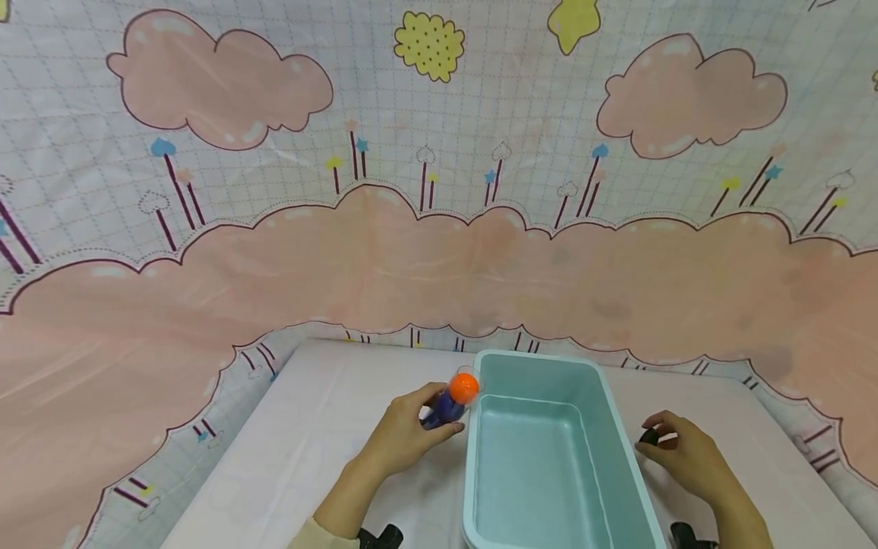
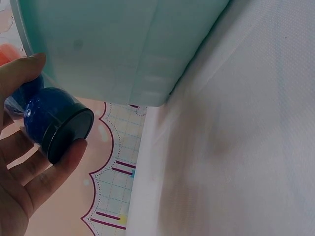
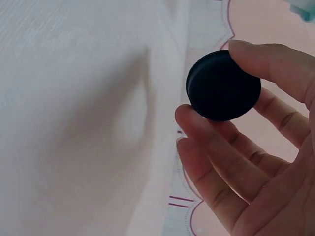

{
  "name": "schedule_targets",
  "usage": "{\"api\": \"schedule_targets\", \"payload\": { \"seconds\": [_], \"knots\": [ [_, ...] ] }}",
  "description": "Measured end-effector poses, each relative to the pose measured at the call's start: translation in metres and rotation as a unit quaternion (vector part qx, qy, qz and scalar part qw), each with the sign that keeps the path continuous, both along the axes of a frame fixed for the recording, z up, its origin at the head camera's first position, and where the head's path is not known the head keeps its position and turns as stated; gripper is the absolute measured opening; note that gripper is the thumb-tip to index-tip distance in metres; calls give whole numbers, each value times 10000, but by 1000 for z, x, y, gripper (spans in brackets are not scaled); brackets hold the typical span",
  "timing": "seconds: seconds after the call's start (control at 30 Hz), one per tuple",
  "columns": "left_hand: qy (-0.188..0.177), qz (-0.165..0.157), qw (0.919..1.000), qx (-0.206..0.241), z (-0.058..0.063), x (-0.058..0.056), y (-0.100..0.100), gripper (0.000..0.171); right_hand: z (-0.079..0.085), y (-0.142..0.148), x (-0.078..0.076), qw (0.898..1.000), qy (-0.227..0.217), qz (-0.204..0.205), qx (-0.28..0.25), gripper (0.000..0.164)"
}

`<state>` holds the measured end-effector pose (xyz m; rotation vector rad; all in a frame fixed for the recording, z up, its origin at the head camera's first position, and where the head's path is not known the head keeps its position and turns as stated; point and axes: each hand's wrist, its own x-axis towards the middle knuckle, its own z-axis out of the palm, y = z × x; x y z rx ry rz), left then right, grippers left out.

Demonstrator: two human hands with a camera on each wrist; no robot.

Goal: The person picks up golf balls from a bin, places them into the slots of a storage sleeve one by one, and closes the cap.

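Note:
My left hand (image 1: 401,435) grips a dark blue, rounded bottle-like toy (image 1: 447,410) between thumb and fingers. An orange ball (image 1: 464,388) under a clear cover tops it, tilted toward the bin's left rim. In the left wrist view, its bulging blue body ends in a flat dark base (image 2: 71,132). My right hand (image 1: 693,461), on the bin's other side, pinches a round black lid-like disc (image 3: 224,86) between thumb and fingertips. The disc looks small in the head view and is partly covered by the fingers there.
Between the hands stands a light teal plastic bin (image 1: 469,473), with no objects visible inside. A white cloth covers the table (image 1: 274,457). Behind hangs a curtain (image 1: 439,259) with a cloud print. Black wrist mounts (image 1: 382,537) show at the lower edge.

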<state>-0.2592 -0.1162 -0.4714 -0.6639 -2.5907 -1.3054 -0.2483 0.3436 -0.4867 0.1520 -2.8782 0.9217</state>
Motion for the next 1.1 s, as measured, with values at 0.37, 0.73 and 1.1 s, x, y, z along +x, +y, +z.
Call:
{"api": "schedule_targets", "payload": {
  "seconds": [0.37,0.73,1.1],
  "knots": [
    [83,126,9999,-60,4,2,2,55,18,-15,6,9981,595,-136,46,33],
    [46,85,9999,-57,1,0,4,57,40,-19,14,9971,745,-124,-3,26],
    [121,69,9999,-20,2,1,3,55,81,-19,18,9953,860,141,430,23]
  ]
}}
